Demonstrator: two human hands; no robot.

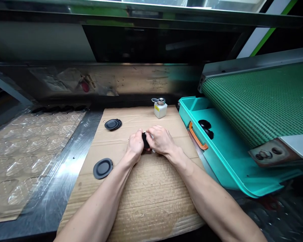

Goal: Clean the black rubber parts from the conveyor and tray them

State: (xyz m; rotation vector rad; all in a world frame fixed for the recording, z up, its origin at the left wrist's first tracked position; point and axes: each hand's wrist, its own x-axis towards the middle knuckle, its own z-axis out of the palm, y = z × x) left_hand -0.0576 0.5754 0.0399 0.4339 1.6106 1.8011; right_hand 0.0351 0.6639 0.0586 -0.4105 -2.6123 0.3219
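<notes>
My left hand (pixel 135 145) is closed on a black plastic piece (pixel 145 141) over the middle of the cardboard sheet (pixel 151 195). On its other side, my right hand (pixel 161 139) has its fingers bent against the same piece, with a bit of something white showing by the fingertips. Fingers cover most of the piece, which looks tilted on edge. To the left lies a single black oval plastic cover (pixel 103 168). Farther back is a small stack of similar covers (pixel 112 124).
A white pump bottle (pixel 160 109) stands at the cardboard's back edge. Right is a teal bin (pixel 229 168) holding black parts (pixel 206 128), under a green conveyor belt (pixel 262 97). At left lies a clear blister tray (pixel 35 148) with black parts (pixel 58 109) in its far row.
</notes>
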